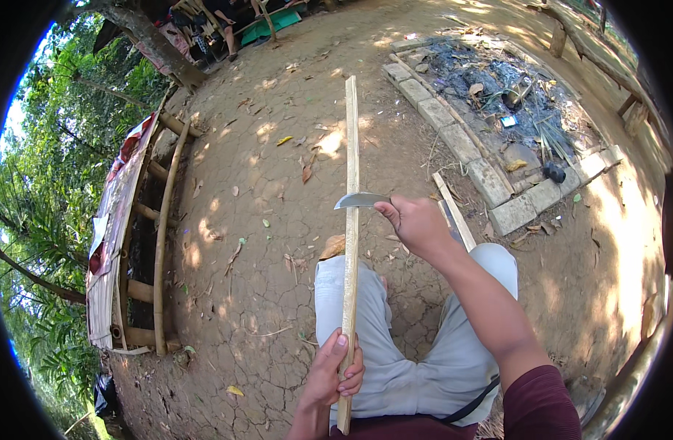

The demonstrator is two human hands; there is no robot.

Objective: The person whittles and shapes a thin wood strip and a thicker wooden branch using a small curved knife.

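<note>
Head view showed the left hand [335, 374] clenched on a long, stiff, probably light bamboo strip [350, 220] at 6 o'clock, right hand [417, 224] gripping a curved knife [360, 199] against its middle.

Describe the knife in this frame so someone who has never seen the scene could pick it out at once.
Start at the long bamboo strip running up the middle. About halfway along it, the right hand presses a blade against it. The blade is the only grey metal there, short and curved, its tip pointing left across the pale strip.
</note>
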